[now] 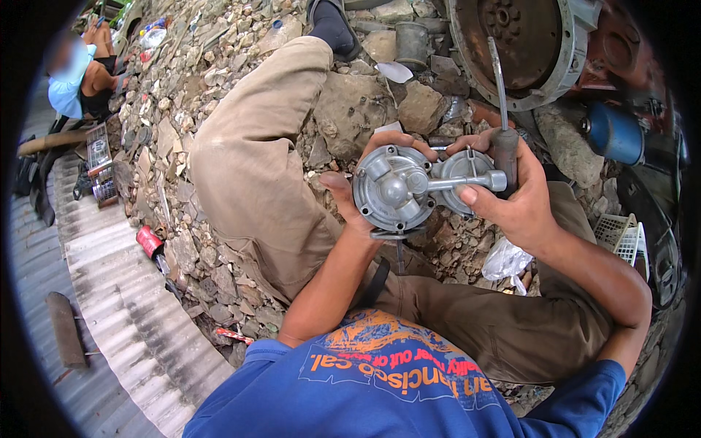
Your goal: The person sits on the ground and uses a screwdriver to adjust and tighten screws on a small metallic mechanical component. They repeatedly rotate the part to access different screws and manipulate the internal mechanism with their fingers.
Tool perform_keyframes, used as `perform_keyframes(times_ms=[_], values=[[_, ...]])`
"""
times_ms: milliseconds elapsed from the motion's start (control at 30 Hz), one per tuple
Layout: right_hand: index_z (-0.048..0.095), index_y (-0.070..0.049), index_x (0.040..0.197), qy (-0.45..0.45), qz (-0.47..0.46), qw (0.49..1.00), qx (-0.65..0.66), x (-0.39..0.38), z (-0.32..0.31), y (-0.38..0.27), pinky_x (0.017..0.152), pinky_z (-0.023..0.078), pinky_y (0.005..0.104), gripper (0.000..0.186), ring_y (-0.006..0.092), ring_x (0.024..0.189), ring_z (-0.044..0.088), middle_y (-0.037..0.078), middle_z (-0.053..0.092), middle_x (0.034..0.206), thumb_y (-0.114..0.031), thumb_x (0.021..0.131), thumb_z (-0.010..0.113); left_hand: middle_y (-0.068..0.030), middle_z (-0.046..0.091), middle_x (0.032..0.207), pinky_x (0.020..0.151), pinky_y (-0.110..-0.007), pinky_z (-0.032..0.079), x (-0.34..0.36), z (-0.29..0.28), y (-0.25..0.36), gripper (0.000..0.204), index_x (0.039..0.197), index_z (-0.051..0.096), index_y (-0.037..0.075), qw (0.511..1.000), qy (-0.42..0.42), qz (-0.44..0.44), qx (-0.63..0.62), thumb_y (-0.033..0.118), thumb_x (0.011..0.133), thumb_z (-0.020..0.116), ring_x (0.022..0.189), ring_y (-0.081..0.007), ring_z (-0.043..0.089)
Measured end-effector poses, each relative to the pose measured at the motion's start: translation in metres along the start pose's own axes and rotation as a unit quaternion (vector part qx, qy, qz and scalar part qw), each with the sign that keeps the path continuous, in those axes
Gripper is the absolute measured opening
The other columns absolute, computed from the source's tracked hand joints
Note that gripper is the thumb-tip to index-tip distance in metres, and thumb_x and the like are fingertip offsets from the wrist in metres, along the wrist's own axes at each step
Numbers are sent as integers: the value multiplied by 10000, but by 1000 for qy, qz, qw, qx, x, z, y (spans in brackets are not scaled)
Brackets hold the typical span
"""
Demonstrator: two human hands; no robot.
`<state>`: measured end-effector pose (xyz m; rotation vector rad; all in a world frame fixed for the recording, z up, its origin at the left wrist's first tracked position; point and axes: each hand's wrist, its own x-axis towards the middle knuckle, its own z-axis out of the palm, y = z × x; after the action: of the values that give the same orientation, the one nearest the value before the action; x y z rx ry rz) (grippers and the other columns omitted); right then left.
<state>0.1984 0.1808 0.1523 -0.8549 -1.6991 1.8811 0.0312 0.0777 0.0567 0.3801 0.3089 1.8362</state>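
Observation:
Above my lap I hold a grey cast-metal part with two round housings joined by a short pipe. Small screws ring the rim of the larger housing. My left hand cradles that larger side, its fingers curled over the far edge and its thumb sticking out to the left. On the other side, my right hand presses its thumb on the pipe end. The same hand also grips a screwdriver by its dark handle, the shaft pointing away from me. A flat lever or bracket shows under the larger housing; the underside is hidden.
Rubble and stones cover the ground around my legs. A large round metal housing stands far right, with a blue cylinder beside it. A clear plastic bag, white basket, red can and corrugated sheets lie around. Another person sits far left.

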Motion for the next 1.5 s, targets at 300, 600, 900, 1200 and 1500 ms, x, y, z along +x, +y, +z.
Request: perform_keyframes(times_ms=[300, 600, 900, 1200, 1500], values=[[471, 10, 1216, 27, 7, 999, 38, -4, 4, 8, 917, 531, 318, 550, 159, 1054, 635, 145, 637, 1192, -141, 827, 830, -243, 632, 1156, 945, -414, 533, 0, 4, 0, 1273, 1245, 514, -43, 999, 28, 11, 31, 1043, 594, 386, 1054, -288, 645], [501, 6, 1203, 22, 3, 999, 33, -2, 5, 5, 903, 525, 306, 545, 142, 1035, 631, 125, 648, 1153, -168, 819, 847, -251, 632, 1154, 922, -399, 538, -2, 4, 1, 1094, 1247, 502, -23, 998, 37, 4, 45, 952, 774, 355, 1050, -293, 651], [583, -43, 1022, 90, -10, 994, -54, 6, -10, -9, 583, 397, 197, 360, 21, 705, 504, -34, 580, 836, -300, 895, 801, -149, 708, 1043, 383, -298, 501, 5, 29, 17, 883, 1215, 590, 80, 946, 281, -135, -85, 862, 854, 395, 685, -223, 687], [677, 7, 927, 46, 36, 991, -119, 8, -36, -13, 609, 449, 257, 276, 70, 675, 565, 3, 625, 743, -264, 973, 707, -265, 475, 1289, 829, -446, 581, -8, -2, 9, 784, 1249, 517, 33, 991, 20, -83, -100, 694, 831, 573, 1058, -330, 633], [696, 6, 996, -120, 177, 967, -135, -8, -13, -28, 583, 395, 243, 186, 33, 667, 477, -43, 581, 744, -176, 961, 712, -273, 413, 1325, 931, -375, 520, -12, -1, 5, 799, 1310, 493, 65, 975, -143, -131, -111, 537, 715, 741, 1158, -328, 536]])
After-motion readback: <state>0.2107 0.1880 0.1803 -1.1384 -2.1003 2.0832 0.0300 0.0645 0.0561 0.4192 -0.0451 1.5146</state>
